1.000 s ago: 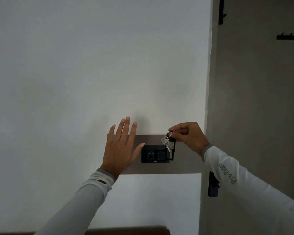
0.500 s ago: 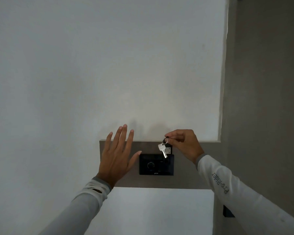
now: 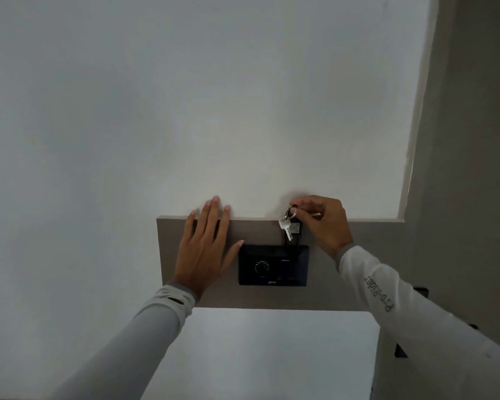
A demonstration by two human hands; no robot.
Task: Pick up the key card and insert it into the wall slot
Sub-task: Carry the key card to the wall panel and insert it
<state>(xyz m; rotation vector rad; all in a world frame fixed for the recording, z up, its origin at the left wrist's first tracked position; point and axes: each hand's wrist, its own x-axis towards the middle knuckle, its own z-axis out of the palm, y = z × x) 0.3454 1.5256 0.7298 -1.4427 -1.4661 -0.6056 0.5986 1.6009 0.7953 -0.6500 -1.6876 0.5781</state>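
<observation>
Two hands: right grip (image 3: 322,223) pinches the key card (image 3: 296,236) hanging below into the wall slot (image 3: 293,249); left (image 3: 204,249) flat, empty.

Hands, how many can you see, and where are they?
2. The left hand lies flat and open on the wall, beside the black wall unit. The right hand pinches the key ring above that unit. None seem hidden.

The slot unit (image 3: 273,265) sits on the panel (image 3: 324,293), between the hands: left hand (image 3: 204,249) flat beside it, right hand (image 3: 325,223) above-right, key card (image 3: 293,236) entering its top.
</observation>
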